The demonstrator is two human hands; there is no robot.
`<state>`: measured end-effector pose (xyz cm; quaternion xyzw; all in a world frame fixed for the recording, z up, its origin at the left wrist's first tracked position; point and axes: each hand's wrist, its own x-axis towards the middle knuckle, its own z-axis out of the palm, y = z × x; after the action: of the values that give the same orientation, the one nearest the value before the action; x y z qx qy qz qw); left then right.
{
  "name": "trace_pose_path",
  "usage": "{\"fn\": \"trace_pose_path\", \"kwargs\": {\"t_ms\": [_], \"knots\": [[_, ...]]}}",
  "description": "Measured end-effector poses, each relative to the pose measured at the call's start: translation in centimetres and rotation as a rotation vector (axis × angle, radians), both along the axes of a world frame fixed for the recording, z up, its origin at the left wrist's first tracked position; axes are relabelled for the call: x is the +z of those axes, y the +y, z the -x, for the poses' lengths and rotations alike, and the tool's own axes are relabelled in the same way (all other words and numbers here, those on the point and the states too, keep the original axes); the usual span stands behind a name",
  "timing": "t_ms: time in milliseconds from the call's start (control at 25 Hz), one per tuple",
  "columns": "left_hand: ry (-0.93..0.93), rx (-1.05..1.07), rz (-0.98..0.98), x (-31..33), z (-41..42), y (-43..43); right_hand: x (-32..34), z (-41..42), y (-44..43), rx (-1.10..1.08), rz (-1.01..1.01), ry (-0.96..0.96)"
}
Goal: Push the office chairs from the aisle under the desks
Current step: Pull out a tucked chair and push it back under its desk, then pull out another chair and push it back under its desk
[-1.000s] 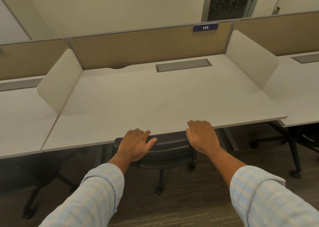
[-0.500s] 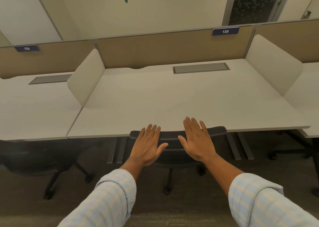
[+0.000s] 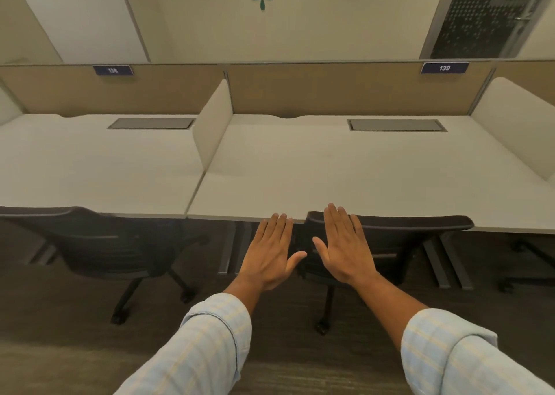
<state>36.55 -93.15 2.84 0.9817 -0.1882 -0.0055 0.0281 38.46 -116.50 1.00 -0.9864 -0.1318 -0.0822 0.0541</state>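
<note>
- Head view: plaid sleeves (image 3: 207, 343) reach forward over dark carpet (image 3: 60, 319).
- Left hand (image 3: 270, 253) and right hand (image 3: 345, 247) are spread flat, palms down, grasping nothing, in front of a black office chair (image 3: 420, 238).
- That chair sits tucked at desk 139 (image 3: 345, 169); whether the hands touch it cannot be told.
- A second chair (image 3: 99, 244) sits at the neighbouring desk (image 3: 90, 163).
- Tan partition (image 3: 330, 91) stands behind.

A black mesh-backed office chair (image 3: 390, 244) sits tucked under the white rectangular desk (image 3: 345, 169). A second black chair (image 3: 99, 244) is tucked under the neighbouring white desk (image 3: 90, 166).
</note>
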Motion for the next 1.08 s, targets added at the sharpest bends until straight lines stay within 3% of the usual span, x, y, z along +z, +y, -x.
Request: {"fn": "trace_pose_path", "kwargs": {"t_ms": [520, 1080], "knots": [[-0.018, 0.218, 0.014, 0.3, 7.0, 25.8, 1.6, 2.6, 26.2, 0.073, -0.038, -0.004], [-0.016, 0.231, -0.027, 1.0, -3.0, 48.9, 0.2, -8.0, 50.4, 0.162, -0.096, 0.043]]}}
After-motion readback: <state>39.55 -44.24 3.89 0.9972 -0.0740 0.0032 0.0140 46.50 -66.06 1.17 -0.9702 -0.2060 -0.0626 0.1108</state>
